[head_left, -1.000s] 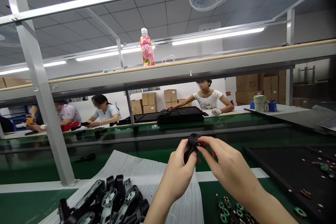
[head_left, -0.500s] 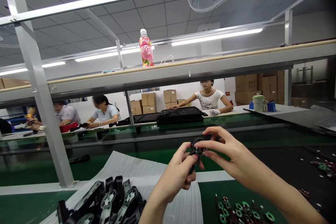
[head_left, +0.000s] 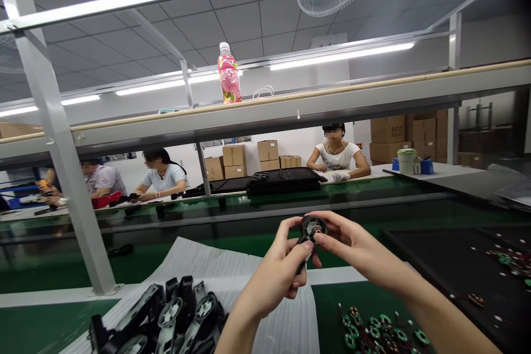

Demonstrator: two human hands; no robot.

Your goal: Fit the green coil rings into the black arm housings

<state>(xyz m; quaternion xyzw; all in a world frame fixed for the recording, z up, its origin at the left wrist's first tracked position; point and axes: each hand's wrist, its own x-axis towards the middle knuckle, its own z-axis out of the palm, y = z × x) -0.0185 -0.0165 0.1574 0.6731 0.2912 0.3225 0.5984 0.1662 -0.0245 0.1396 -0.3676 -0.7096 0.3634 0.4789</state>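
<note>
Fingers (head_left: 290, 282) of the left hand (head_left: 269, 279) curl closed around the narrow stem of a black plastic part (head_left: 314, 228). The right hand (head_left: 352, 246) pinches the part's round, ring-shaped head at its rim, between the thumb and the tips of the first fingers (head_left: 332, 238). The head sits just above the left fist, between the two hands, and its hollow centre faces up toward the camera. The stem runs down and to the left through the left hand's grip, and its lower end shows below the fingers.

Below the hands, a white ribbed foam sheet (head_left: 199, 257) lies on a green conveyor belt (head_left: 365, 298). A heap of similar black parts with silver round hubs (head_left: 178, 315) rests on the sheet, near the left forearm but apart from it. To the lower right, green wire-wound coils (head_left: 381, 332) lie on the belt, beside a black tray (head_left: 448, 254) holding a few more. Across the line, a co-worker (head_left: 338, 155) in a white T-shirt sits at the bench, and a patterned pink bottle (head_left: 229, 74) stands on the shelf above.
</note>
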